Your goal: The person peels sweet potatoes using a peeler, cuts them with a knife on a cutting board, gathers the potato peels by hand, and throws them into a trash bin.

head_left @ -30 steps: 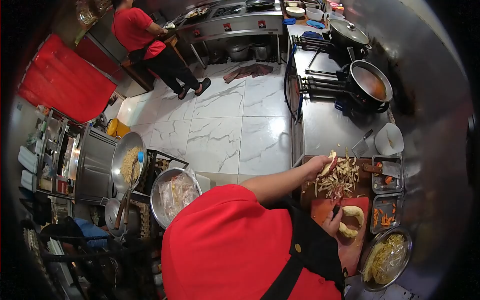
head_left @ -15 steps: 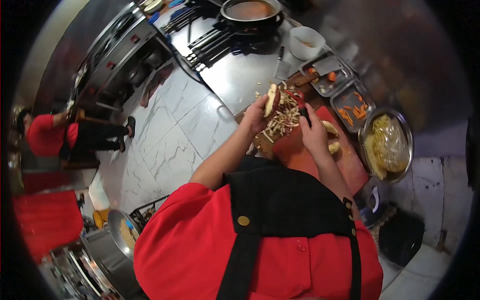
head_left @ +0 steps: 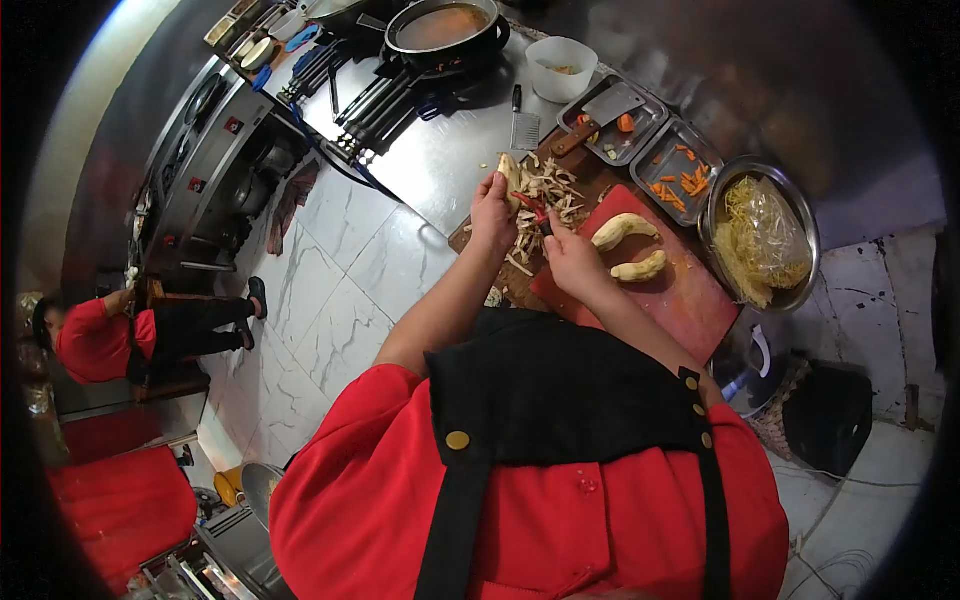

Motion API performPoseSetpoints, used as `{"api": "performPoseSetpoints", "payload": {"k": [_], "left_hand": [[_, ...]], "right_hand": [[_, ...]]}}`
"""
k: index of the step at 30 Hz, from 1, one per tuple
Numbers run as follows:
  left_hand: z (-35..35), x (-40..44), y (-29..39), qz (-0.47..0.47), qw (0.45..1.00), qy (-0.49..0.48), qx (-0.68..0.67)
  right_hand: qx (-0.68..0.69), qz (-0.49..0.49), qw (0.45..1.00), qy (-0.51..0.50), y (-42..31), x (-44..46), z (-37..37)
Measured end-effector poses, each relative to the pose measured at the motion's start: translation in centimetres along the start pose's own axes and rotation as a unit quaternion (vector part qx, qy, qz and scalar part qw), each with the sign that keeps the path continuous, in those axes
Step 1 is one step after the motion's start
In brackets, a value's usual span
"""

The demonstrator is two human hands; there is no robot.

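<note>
Right grip (head_left: 575, 262) holds peeler (head_left: 545, 226) near red board (head_left: 690, 290), marbled floor (head_left: 330, 290) beyond.

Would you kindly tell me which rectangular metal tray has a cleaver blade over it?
The tray beside the white tub: the cleaver's blade extends over it, whereas the other tray holds orange strips, with no blade above.

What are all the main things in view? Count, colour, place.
Pan: one, silver-rimmed, top
Tub: one, white, near trays
Trays: two, silver, upper right
Carrot pieces: several, orange, in trays
Cleaver: one, silver, on a tray
Bowl: one, silver, right
Cutting board: one, red, centre right
Peeled roots: two, yellow, on board
Peelings: many, pale, beside board
Co-worker: one, in red, left
Peeler: one, red and black, in right hand
Held root: one, yellow, in left hand
Hands: two, bare, centre
</note>
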State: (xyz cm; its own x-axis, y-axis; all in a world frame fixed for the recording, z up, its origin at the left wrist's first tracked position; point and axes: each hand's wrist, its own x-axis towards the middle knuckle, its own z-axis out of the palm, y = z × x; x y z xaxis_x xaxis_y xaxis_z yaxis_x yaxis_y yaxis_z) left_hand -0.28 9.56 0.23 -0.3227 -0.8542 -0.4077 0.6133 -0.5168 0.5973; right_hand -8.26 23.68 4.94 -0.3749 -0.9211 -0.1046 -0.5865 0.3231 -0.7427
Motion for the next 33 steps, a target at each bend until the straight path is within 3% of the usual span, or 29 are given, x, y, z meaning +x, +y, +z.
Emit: {"api": "performPoseSetpoints", "payload": {"k": [3, 5, 7, 8, 11, 12, 13, 15, 18, 22, 25, 27, 29, 30, 33], "left_hand": [[0.1, 1.8, -1.5, 0.057, 0.998, 0.02, -0.025], [0.6, 1.6, -1.5, 0.042, 0.998, 0.017, -0.037], [0.7, 1.8, -1.6, 0.008, 0.999, -0.002, -0.031], [0.5, 2.3, -1.8, 0.002, 0.999, -0.023, -0.03], [-0.2, 1.9, -0.8, -0.064, 0.995, -0.051, -0.048], [-0.3, 1.6, -0.3, -0.079, 0.991, -0.094, -0.059], [-0.3, 1.1, -0.2, -0.081, 0.991, -0.092, -0.056], [0.1, 0.7, 0.0, -0.073, 0.995, -0.073, -0.01], [0.7, 0.2, -0.5, -0.064, 0.995, -0.075, 0.002], [0.2, 0.8, -0.4, -0.036, 0.995, -0.091, 0.024], [-1.3, 2.7, -0.6, -0.026, 0.999, -0.014, 0.03], [-0.6, 2.4, 0.3, 0.028, 0.999, 0.007, 0.032], [0.0, 2.0, 0.2, 0.014, 1.0, -0.005, 0.026], [0.7, 2.1, -0.1, 0.007, 1.0, -0.004, 0.001], [0.7, 1.4, 0.0, 0.0, 1.0, 0.008, -0.004]], "right_hand": [[0.108, 0.039, 0.993, -0.038, 2.2, -0.8, 2.2], [0.178, 0.07, 0.979, -0.066, 3.3, -1.4, 2.4], [0.299, 0.202, 0.926, -0.114, 0.1, -2.3, -0.7], [0.328, 0.207, 0.914, -0.117, 0.5, -2.3, -1.1], [0.278, 0.155, 0.946, -0.063, 2.9, -1.5, -0.9], [0.191, 0.067, 0.979, -0.015, 3.9, -0.9, -0.7], [0.193, 0.07, 0.978, -0.015, 2.7, -0.6, -1.4], [0.025, -0.038, 0.995, 0.094, -0.1, 0.9, -3.3], [-0.007, -0.064, 0.994, 0.092, -1.7, 4.0, -4.1], [-0.035, -0.058, 0.995, 0.079, -1.5, 4.4, -1.3], [-0.01, 0.001, 1.0, -0.016, -1.9, 2.0, -1.1], [0.017, -0.013, 1.0, -0.003, -0.4, 0.3, 0.5], [0.029, 0.064, 0.996, -0.06, -1.0, -1.7, 0.7], [0.071, 0.044, 0.996, -0.017, -0.8, -1.9, 0.6], [0.099, 0.09, 0.99, -0.048, -0.1, -2.2, -1.2]]}}
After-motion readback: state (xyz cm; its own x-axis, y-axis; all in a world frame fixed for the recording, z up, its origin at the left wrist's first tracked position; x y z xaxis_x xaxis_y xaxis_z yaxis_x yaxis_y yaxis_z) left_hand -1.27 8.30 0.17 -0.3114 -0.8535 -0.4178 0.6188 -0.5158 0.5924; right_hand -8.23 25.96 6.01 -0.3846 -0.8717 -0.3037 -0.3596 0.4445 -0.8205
